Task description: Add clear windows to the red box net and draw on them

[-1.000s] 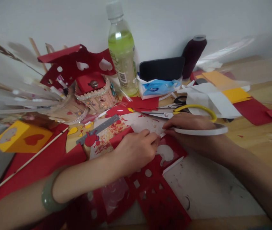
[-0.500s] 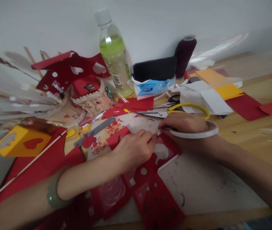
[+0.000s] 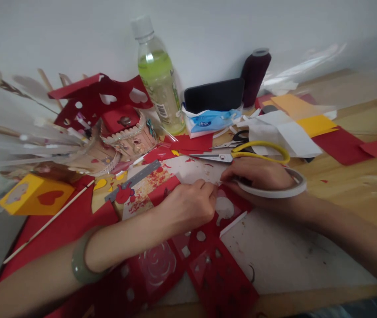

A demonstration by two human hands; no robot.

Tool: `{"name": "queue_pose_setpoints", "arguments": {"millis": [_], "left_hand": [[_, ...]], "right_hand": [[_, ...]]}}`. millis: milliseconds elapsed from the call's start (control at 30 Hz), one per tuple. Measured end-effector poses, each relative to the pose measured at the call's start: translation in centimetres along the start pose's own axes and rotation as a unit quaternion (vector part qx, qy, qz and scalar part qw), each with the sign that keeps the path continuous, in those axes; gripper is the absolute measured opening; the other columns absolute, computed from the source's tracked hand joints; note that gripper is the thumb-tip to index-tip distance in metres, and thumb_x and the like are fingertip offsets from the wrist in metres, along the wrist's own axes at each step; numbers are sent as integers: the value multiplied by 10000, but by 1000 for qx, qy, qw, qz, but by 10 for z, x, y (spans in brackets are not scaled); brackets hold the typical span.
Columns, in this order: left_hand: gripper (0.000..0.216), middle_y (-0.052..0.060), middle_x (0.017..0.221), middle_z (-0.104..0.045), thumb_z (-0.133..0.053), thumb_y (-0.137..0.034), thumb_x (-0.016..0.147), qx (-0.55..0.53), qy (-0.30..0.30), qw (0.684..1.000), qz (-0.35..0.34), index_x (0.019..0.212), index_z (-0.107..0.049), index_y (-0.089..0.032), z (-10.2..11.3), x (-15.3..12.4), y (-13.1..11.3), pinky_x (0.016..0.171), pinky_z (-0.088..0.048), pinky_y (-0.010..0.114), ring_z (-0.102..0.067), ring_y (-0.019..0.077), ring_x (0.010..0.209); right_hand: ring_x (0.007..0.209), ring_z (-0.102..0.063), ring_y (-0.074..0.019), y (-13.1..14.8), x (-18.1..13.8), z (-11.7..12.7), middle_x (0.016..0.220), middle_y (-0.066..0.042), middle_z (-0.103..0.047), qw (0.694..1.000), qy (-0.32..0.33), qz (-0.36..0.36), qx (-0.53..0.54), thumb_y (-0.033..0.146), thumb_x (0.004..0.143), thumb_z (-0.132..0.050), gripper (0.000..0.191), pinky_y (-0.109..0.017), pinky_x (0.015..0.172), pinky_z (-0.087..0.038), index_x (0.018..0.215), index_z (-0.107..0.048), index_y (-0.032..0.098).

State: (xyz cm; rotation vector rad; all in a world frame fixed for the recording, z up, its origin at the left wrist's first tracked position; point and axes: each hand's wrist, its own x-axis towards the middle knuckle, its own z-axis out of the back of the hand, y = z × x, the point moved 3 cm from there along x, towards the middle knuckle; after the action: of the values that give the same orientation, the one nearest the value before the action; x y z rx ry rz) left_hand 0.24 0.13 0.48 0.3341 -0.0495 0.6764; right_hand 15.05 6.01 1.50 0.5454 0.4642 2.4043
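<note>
A light white tape roll (image 3: 274, 193), looped over the right hand (image 3: 257, 174), is pinched tight at its limp, likely sticky end by that hand and the left hand (image 3: 188, 207), over red cut-out paper (image 3: 221, 278).

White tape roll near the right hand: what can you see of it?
The white tape roll is a wide, thin ring with little tape wound on it. It lies almost flat on the wooden table, just in front of the yellow-handled scissors. The right hand lies across it, seemingly through the ring, hiding most of its far rim.
</note>
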Motion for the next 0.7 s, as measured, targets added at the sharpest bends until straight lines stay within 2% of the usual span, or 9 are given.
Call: {"name": "queue_pose_setpoints", "arguments": {"millis": [167,367,467,567,633,700], "left_hand": [[137,62,706,-585,-485,-74,851,9,13,1000,3,843,-622,-70,0,0,-1,358,-398,225,-582,184,619],[130,75,743,-597,-496,-62,835,11,37,999,2,834,-625,-75,-1,1,-4,380,-423,232,-584,191,644],[145,85,751,-605,-494,-61,841,1,64,998,7,812,-634,-84,0,2,-4,387,-426,225,-585,190,655],[166,116,838,-637,-487,-37,832,-44,117,992,20,812,-644,-86,2,6,-3,425,-455,241,-602,205,708],[180,126,882,-649,-478,-34,830,-79,151,984,46,864,-648,-82,3,8,0,457,-475,260,-616,218,738],[197,106,856,-656,-477,-66,841,-99,167,978,72,948,-641,-90,4,10,6,499,-495,276,-627,218,730]], "right_hand": [[724,-601,-173,1,-6,0,745,-29,-664,999,-17,47,13,151,826,-478,181,-308,679,-470,794,-648,205],[736,-591,-174,-1,-8,-5,706,-44,-658,977,-63,204,-12,128,907,-381,292,-317,718,-473,767,-631,188],[806,-603,-179,1,-13,4,755,-44,-678,969,-57,240,-12,107,922,-346,306,-328,764,-477,811,-617,198],[868,-610,-172,4,-21,27,856,-51,-683,978,-82,191,28,127,910,-405,223,-312,767,-490,900,-610,215],[805,-633,-161,4,-29,46,839,-33,-687,981,-171,84,25,172,872,-528,112,-292,713,-496,870,-623,232],[726,-647,-164,3,-39,60,780,-16,-692,964,-261,-39,10,260,821,-625,25,-292,647,-495,812,-642,244]]}}
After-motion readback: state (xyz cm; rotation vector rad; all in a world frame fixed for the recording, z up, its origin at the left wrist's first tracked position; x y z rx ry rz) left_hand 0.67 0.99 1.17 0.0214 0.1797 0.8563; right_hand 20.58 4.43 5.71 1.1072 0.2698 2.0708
